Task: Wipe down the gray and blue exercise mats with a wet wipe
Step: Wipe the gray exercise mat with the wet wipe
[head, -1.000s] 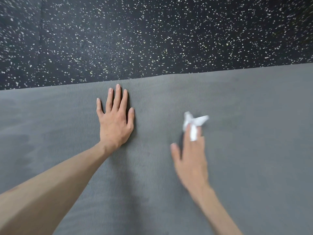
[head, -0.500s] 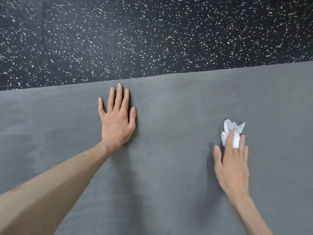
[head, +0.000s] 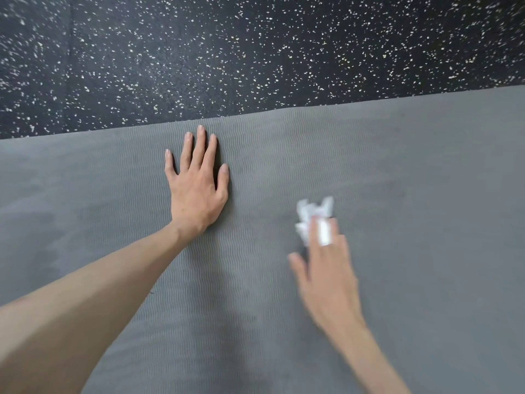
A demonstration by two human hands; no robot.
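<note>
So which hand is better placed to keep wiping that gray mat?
The right hand, most likely. Its straight fingers already press the crumpled wet wipe onto the gray mat. The left hand lies flat with fingers spread near the mat's far edge, holding no wipe, apparently steadying it.

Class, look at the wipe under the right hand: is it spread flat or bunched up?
Bunched up. The wipe rises in crumpled white peaks past the right hand, whose straight fingers press it onto the mat.
</note>
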